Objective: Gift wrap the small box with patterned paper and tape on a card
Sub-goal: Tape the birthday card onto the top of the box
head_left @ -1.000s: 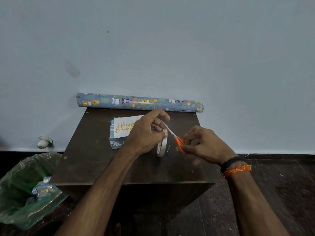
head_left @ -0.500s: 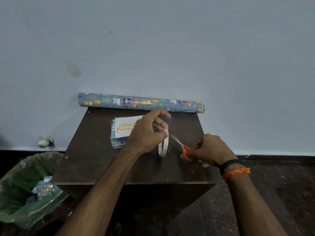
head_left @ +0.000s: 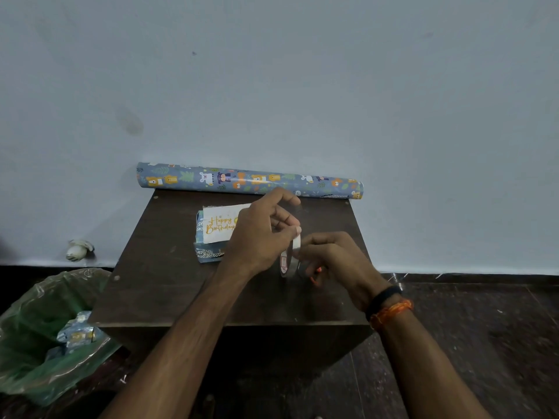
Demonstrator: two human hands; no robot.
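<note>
My right hand [head_left: 335, 261] moved in beside the tape roll [head_left: 291, 259], fingers curled on orange scissors [head_left: 315, 276]; left hand [head_left: 263, 234] pinched the upright roll, edge toward me.

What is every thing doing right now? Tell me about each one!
Left hand: holds a cut strip of clear tape.
Right hand: grips the orange scissors, mostly hidden.
Tape roll: stands on edge on the table.
Small box: wrapped, lying flat.
Card: lies on the box.
Paper roll: rolled up by the wall.
Bin bag: open, scraps inside.
</note>
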